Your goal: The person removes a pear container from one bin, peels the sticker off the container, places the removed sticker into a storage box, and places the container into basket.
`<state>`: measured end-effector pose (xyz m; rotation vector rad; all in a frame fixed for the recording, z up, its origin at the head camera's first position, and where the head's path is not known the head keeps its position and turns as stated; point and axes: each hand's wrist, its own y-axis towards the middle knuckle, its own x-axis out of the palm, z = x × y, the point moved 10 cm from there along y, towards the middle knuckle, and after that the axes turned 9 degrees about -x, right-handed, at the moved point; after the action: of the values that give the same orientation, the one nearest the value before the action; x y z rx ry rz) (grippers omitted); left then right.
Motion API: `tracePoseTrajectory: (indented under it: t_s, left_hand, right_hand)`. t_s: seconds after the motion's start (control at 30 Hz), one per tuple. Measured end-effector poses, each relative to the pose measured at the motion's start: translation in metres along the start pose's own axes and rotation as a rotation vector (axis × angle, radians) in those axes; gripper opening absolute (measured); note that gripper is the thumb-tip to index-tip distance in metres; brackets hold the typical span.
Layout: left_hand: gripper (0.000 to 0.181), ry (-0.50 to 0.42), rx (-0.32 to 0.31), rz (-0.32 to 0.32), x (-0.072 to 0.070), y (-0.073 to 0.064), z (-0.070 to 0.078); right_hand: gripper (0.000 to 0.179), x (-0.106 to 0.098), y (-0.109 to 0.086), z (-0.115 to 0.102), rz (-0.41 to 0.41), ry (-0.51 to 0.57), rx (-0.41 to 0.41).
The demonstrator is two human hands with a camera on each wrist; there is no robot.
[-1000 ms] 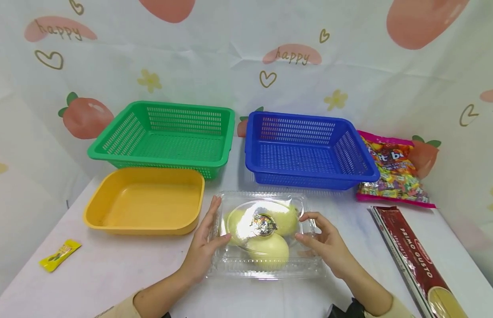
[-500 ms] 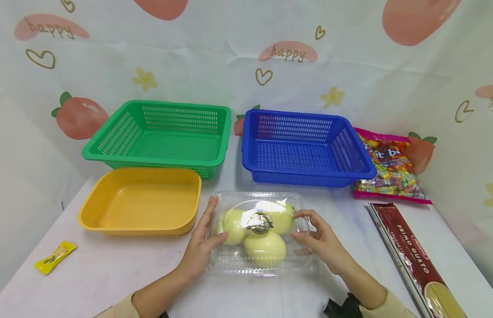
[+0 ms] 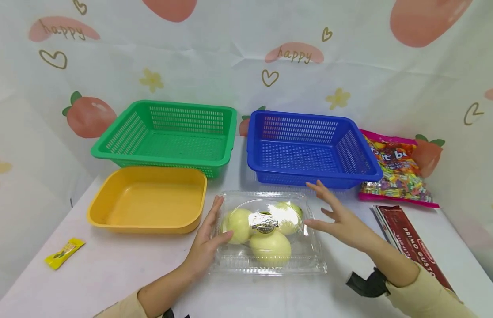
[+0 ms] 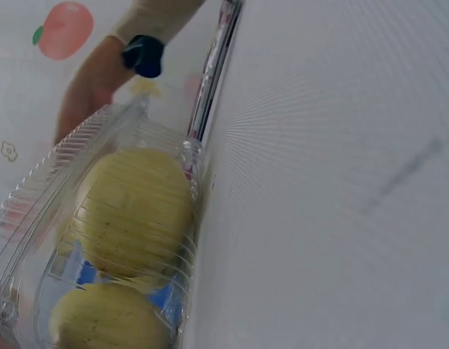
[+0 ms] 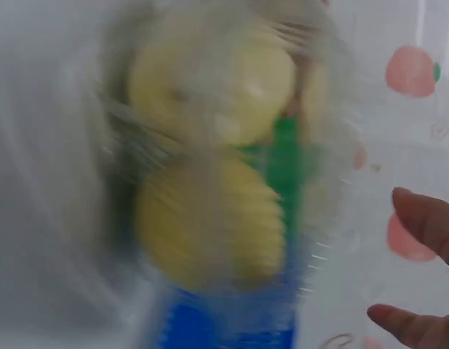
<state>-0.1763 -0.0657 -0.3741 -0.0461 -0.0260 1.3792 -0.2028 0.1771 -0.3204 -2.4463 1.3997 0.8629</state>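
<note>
A clear plastic clamshell box (image 3: 270,265) with pale yellow-green round fruits (image 3: 270,248) inside sits on the white table, a shiny round label on its lid. Along the box's left side lies my left hand (image 3: 204,243), its fingers straight and its thumb over the lid's edge. My right hand (image 3: 342,223) is off the box's right side, fingers spread, holding nothing. The left wrist view shows the fruits (image 4: 133,211) through the box's ridged wall, with the left fingers mostly hidden. In the blurred right wrist view, right fingertips (image 5: 420,218) are apart from the box.
Behind the box stand a green basket (image 3: 163,160), a blue basket (image 3: 310,174) and a yellow tray (image 3: 147,229). A candy bag (image 3: 401,170) leans by the blue basket. A spaghetti pack (image 3: 413,243) lies at right, a small yellow packet (image 3: 65,253) at left.
My right hand has let go of the box's right side and moved up and right, its fingers spreading. The left hand stays at the left side, and the box has barely moved.
</note>
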Motion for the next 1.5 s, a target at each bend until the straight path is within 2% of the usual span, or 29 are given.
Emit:
tracePoseTrajectory:
  t_s: [0.17,0.27,0.37,0.6,0.83,1.0,1.2,1.5]
  left_hand:
    - [0.075,-0.007,0.006,-0.009,0.001,0.001,0.000]
    - [0.076,-0.013,0.004,-0.008,0.000,0.001,-0.001]
    - [0.076,-0.017,-0.001,-0.005,0.000,0.001,-0.002]
    - [0.076,-0.036,-0.015,-0.014,0.001,0.001,-0.004]
    - [0.075,-0.038,-0.003,-0.018,0.002,0.002,-0.003]
    - [0.075,-0.024,-0.001,-0.008,0.001,0.002,-0.003]
    - [0.076,-0.034,-0.008,-0.014,0.001,0.001,-0.003]
    - [0.076,-0.043,-0.019,-0.021,0.002,0.002,-0.005]
  right_hand:
    - [0.061,-0.012,0.018,-0.039,-0.075,-0.100,-0.114]
    - [0.047,-0.005,0.030,-0.058,-0.138,-0.169,-0.171]
    - [0.037,0.009,0.043,-0.068,-0.216,-0.167,-0.186]
    - [0.030,0.048,0.077,-0.066,-0.385,-0.099,-0.127]
    - [0.027,0.071,0.097,-0.059,-0.502,-0.143,-0.070]
    - [0.018,0.082,0.102,-0.059,-0.569,-0.193,-0.085]
    - [0.007,0.090,0.105,-0.051,-0.592,-0.186,-0.104]
    - [0.005,0.092,0.106,-0.049,-0.617,-0.162,-0.126]
